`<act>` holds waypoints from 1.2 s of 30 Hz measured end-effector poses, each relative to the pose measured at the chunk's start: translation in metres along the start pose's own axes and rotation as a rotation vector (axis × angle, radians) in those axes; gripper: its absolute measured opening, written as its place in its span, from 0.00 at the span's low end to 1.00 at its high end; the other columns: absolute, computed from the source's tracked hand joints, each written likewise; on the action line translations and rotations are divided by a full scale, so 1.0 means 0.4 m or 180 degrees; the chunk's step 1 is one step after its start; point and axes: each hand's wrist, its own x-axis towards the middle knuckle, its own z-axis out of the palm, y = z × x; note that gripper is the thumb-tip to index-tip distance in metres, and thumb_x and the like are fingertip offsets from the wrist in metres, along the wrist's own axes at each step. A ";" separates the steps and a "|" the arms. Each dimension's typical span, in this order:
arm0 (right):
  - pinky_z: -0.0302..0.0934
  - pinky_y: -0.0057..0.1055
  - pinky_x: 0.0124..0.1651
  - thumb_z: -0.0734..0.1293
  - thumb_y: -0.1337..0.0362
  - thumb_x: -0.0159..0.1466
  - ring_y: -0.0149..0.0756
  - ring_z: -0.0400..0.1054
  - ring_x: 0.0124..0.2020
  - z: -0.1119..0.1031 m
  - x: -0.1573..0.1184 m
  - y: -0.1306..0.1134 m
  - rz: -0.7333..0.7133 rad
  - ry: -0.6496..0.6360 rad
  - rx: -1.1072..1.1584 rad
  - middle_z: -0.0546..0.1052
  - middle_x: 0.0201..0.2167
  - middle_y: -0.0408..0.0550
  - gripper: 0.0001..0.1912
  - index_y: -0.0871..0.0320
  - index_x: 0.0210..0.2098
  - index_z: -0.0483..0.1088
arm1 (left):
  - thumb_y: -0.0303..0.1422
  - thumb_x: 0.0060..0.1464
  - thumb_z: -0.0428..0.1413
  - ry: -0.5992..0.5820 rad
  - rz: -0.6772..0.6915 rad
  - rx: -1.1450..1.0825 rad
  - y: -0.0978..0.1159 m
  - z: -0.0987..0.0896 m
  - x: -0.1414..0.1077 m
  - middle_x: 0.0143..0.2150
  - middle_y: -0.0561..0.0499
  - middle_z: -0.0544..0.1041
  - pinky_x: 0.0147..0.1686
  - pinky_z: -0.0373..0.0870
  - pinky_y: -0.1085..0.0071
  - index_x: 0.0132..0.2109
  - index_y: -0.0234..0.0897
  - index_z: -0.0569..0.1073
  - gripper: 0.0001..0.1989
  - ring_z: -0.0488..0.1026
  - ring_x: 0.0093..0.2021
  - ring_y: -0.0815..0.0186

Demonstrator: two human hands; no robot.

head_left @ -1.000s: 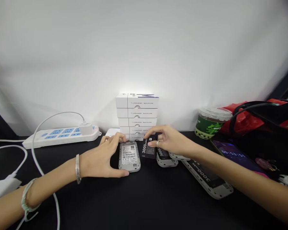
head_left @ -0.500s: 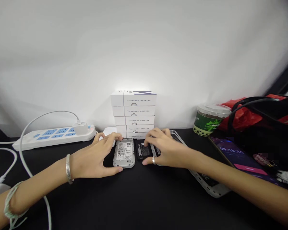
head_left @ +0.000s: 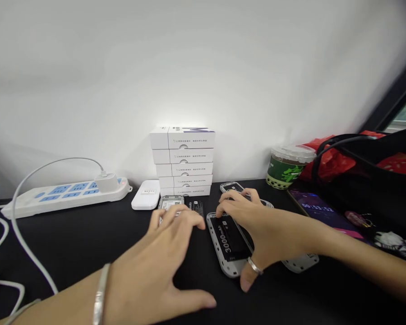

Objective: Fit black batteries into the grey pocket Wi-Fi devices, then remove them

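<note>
My left hand (head_left: 167,255) is open above the black table, its fingers spread and holding nothing. Beyond its fingertips lies a pale device housing (head_left: 172,201) with a printed label, partly hidden by the hand. A loose black battery (head_left: 195,206) is just to the right of that housing. My right hand (head_left: 253,221) spans a similar grey-framed housing with a black 3000mAh battery (head_left: 227,237) in it; the fingers are at its far end, the ringed thumb by its near right corner. Further housings lie behind and under the right hand, one (head_left: 233,186) showing at the back.
White boxes (head_left: 184,161) are stacked against the wall, with flat white covers (head_left: 146,195) beside them. A power strip (head_left: 67,195) with a plugged charger (head_left: 107,183) lies left. To the right are a lidded drink cup (head_left: 286,169), a phone (head_left: 320,210) running a timer, and a black bag (head_left: 375,180).
My left hand has left the labelled housing and come nearer and rightward. The right hand has moved off the loose battery to the housing on its right, which now sits closer to me.
</note>
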 end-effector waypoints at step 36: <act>0.70 0.42 0.47 0.81 0.54 0.52 0.45 0.74 0.44 0.027 0.144 -0.016 0.0475 0.0765 0.1507 0.76 0.49 0.57 0.33 0.61 0.52 0.74 | 0.53 0.51 0.65 0.0089 -0.0561 -0.0075 -0.205 -0.070 -0.016 0.64 0.39 0.61 0.60 0.69 0.39 0.62 0.45 0.52 0.42 0.66 0.65 0.42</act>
